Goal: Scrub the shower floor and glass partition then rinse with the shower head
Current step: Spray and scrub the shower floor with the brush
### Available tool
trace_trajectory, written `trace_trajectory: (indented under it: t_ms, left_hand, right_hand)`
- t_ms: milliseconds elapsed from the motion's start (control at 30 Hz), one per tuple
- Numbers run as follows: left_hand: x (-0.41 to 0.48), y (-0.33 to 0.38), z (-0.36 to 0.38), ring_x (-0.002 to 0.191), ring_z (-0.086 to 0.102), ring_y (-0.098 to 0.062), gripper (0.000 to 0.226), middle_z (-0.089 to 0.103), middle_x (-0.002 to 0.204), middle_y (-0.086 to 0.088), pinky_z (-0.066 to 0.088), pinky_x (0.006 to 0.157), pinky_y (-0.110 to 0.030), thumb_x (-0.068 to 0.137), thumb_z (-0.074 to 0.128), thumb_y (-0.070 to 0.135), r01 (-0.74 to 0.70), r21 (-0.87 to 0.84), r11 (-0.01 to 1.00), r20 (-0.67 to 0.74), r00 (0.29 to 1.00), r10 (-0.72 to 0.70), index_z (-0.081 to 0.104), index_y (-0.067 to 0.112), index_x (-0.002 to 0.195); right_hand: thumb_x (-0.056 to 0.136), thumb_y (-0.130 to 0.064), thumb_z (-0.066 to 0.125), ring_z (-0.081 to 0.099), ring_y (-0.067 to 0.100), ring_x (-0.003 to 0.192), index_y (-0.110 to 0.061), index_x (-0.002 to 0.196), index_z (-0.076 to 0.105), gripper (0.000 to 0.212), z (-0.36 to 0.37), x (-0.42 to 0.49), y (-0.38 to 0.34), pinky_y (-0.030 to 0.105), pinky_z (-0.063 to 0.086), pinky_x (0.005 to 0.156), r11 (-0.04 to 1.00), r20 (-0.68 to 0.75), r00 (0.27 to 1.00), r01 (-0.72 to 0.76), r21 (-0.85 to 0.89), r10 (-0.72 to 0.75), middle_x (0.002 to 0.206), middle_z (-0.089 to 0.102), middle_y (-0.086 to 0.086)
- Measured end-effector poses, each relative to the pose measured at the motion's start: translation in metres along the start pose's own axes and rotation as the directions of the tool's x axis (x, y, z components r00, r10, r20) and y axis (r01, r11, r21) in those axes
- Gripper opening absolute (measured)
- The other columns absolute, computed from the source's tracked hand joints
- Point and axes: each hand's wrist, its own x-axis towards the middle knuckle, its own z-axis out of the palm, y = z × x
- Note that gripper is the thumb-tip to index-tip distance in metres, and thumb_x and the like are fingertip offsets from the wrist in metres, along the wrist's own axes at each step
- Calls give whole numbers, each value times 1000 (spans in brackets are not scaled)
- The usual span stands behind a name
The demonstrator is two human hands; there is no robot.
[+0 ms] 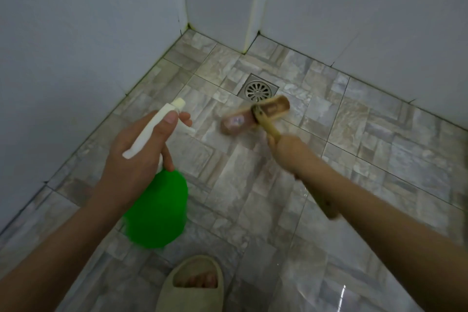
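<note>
head view, looking down into a tiled shower corner.

left hand point(141, 149): grasping a spray bottle point(158, 210) by its neck. the thumb lies along the white trigger head point(155, 125) and a fingertip shows on its far side. the green body hangs below the palm, tilted, and is held off the floor. the nozzle points away from the person toward the far corner.

right hand point(285, 149): clenched round the wooden handle of a scrub brush point(255, 115). the hand is motion-blurred, so the placing of single fingers cannot be told. the handle runs back under the forearm, and its rear end shows beside the arm. the brush head lies crosswise at the end of the handle, down at the shower floor point(367, 134), just on the near side of the drain point(258, 89). its outline is smeared with blur; whether the bristles touch the tiles cannot be told for certain.

shower floor: grey-beige stone-pattern tiles with dark grout lines. a wet sheen shows at lower right. the drain is a round slotted metal grate in a square frame, near the back corner.

surroundings: pale walls point(76, 33) meet the floor at left and rear, with a projecting corner behind the drain. a beige slipper point(192, 284) with toes visible stands at the bottom edge.
</note>
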Motion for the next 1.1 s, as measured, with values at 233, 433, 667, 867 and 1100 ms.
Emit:
trace_trajectory:
  t_ms: [233,433,667,867,1100]
  left_hand:
    - [-2,2,-3,47,54,-7,38,68,73,21,40,55,-7,98,43,49,4,8,1000,22,1000,-4,74,28,104]
    - [-2,8,1,46,54,-10,38,62,58,21,39,52,-6,96,42,42,-2,1,1000,49,999,2,73,22,105]
    - [-5,7,0,50,57,-12,35,75,96,0,47,58,-15,99,46,56,-45,-9,999,73,996,46,73,34,104]
    - [-9,6,-1,49,57,-15,33,75,97,-3,48,58,-16,100,47,52,-61,-29,998,60,996,63,74,33,103]
    - [-8,12,5,49,59,-21,36,72,97,-20,49,55,-32,92,44,61,-66,-19,998,72,995,67,73,41,100]
  right_hand:
    - [99,-49,32,59,19,67,-21,81,49,38,28,-62,64,35,54,67,996,6,998,-70,-63,70,81,61,5]
    - [101,-45,30,61,21,73,-14,89,53,40,19,-44,44,34,54,72,997,48,997,-60,-50,63,79,60,5]
    - [102,-44,28,51,27,51,0,108,50,49,-48,82,-17,29,40,41,985,-68,992,-95,146,106,75,55,16]
    - [102,-46,28,56,21,52,-10,81,51,48,-4,-8,29,27,40,40,995,-1,996,-90,-40,90,71,57,8]
    - [103,-40,25,52,28,50,1,102,50,48,-66,82,-10,31,44,42,991,-96,990,-97,92,106,71,53,18]
